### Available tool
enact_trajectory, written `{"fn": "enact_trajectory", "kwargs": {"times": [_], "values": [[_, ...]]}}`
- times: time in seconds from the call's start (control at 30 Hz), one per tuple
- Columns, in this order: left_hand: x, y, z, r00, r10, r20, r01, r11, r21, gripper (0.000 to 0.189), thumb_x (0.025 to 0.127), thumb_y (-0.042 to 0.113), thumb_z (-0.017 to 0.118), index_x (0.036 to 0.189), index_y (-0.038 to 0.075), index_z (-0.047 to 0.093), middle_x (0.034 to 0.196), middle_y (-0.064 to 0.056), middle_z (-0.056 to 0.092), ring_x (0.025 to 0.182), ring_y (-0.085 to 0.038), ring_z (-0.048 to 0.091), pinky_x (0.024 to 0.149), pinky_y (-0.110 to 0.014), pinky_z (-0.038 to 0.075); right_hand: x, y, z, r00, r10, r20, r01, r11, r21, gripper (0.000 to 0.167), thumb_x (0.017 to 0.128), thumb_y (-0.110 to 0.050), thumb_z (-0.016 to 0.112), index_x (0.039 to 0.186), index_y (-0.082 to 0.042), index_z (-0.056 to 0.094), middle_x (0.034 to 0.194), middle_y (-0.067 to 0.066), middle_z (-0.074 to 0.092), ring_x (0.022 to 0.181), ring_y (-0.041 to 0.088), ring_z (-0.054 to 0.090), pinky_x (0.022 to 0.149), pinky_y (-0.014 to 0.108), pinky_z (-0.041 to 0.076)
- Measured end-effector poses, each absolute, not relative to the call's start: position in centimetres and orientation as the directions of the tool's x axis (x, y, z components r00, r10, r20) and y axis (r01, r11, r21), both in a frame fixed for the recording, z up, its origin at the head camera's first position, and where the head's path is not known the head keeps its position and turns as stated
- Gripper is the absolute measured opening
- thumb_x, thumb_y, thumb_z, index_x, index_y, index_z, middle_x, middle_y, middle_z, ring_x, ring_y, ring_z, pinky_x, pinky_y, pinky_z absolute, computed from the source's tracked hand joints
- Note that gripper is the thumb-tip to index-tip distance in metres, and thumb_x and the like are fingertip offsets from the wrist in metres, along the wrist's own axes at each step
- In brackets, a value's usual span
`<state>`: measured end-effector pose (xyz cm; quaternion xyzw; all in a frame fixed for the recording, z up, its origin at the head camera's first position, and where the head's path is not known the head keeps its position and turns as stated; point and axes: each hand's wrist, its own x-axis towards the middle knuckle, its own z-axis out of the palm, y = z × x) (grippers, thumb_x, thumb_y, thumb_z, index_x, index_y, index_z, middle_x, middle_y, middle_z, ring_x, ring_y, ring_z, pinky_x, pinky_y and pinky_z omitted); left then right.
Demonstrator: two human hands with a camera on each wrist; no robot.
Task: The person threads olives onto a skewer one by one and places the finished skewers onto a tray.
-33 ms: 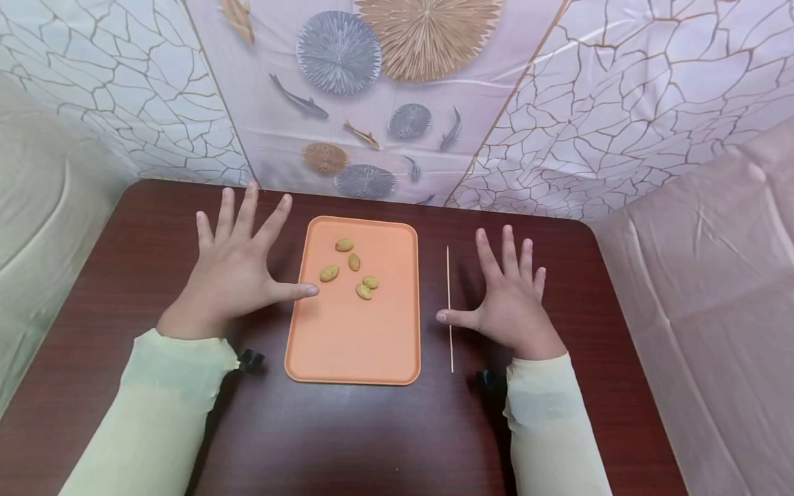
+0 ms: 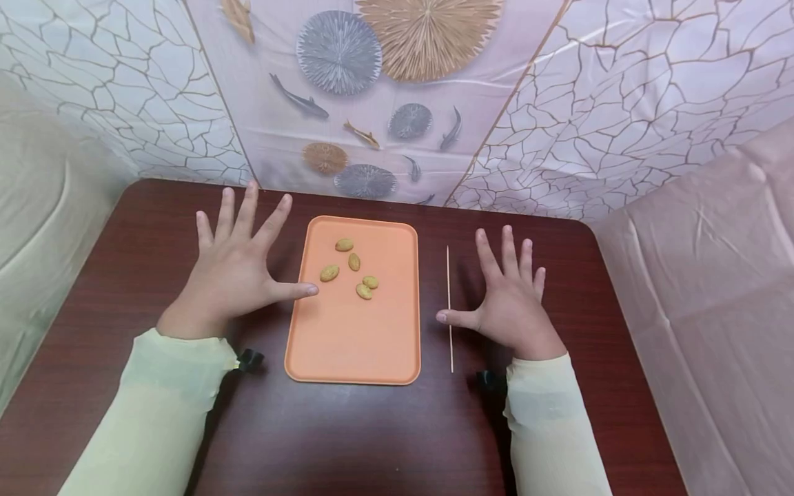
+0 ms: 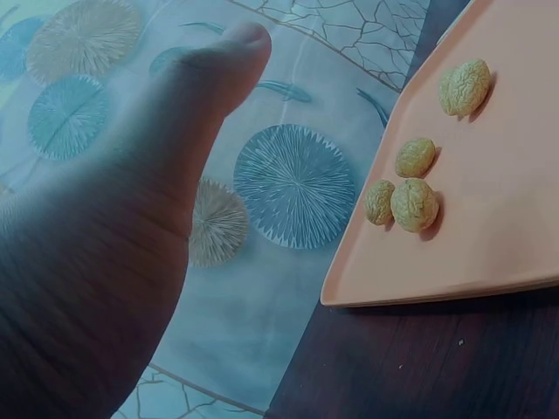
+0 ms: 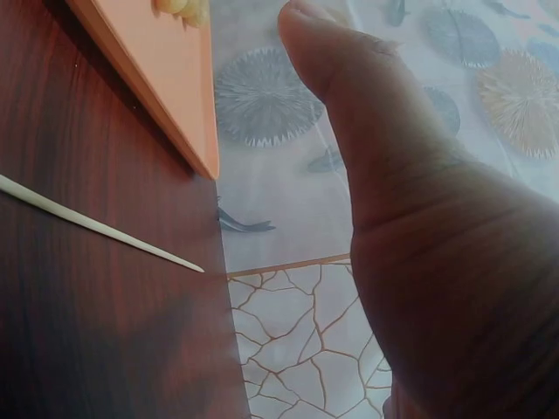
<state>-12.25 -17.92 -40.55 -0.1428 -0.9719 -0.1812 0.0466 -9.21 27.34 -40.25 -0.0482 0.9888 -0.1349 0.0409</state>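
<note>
An orange rectangular tray [image 2: 353,344] lies on the table, bearing several small oval yellow-brown wrinkled fruits [image 2: 329,273] in its upper half; their exact kind is unclear. A thin pointed wooden skewer [image 2: 449,275] lies lengthwise just right of the tray. My left hand [image 2: 232,272] is spread at the tray's left, its thumb reaching over the tray's edge and holding nothing. Above the table right of the skewer, my right hand [image 2: 511,303] has spread fingers, with the thumb crossing over the skewer. The right wrist view shows the skewer [image 4: 96,225] apart from the thumb.
The dark reddish-brown wooden table [image 2: 347,441] ends at the back against a patterned curtain [image 2: 279,158]. Pale cloth covers [image 2: 713,275] flank both sides. A small black object [image 2: 251,360] shows at each wrist.
</note>
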Motion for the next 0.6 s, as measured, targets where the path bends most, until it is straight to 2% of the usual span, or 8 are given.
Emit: {"fn": "enact_trajectory", "kwargs": {"times": [0.23,0.43,0.6], "values": [[-12.34,-17.72,-40.49,-0.956,0.263,0.130,0.293,0.889,0.352,0.143,0.072,0.089,0.087,0.181,0.042,0.009,0.190,-0.006,-0.016,0.174,-0.052,-0.014,0.129,-0.091,-0.012,-9.08,27.58,-40.29,-0.991,-0.108,-0.072,-0.085,0.958,-0.273,0.159,0.060,-0.105,0.078,0.179,-0.043,-0.008,0.186,-0.001,-0.028,0.172,0.049,-0.025,0.126,0.096,0.001],[-12.34,-17.36,-40.33,-0.954,0.274,0.125,0.301,0.885,0.355,0.138,0.074,0.090,0.085,0.181,0.045,0.010,0.191,-0.008,-0.012,0.174,-0.053,-0.008,0.130,-0.089,-0.012,-9.07,27.58,-40.23,-0.990,-0.113,-0.088,-0.085,0.957,-0.278,0.157,0.062,-0.104,0.077,0.179,-0.045,-0.009,0.187,0.000,-0.026,0.173,0.050,-0.022,0.126,0.095,0.002],[-12.27,-17.02,-40.25,-0.950,0.287,0.121,0.311,0.880,0.359,0.136,0.075,0.088,0.087,0.181,0.045,0.013,0.191,-0.009,-0.006,0.175,-0.053,-0.004,0.131,-0.089,-0.008,-8.92,27.61,-40.40,-0.986,-0.115,-0.117,-0.079,0.957,-0.278,0.155,0.063,-0.106,0.074,0.179,-0.045,-0.009,0.187,0.000,-0.026,0.173,0.050,-0.022,0.127,0.094,0.003]]}}
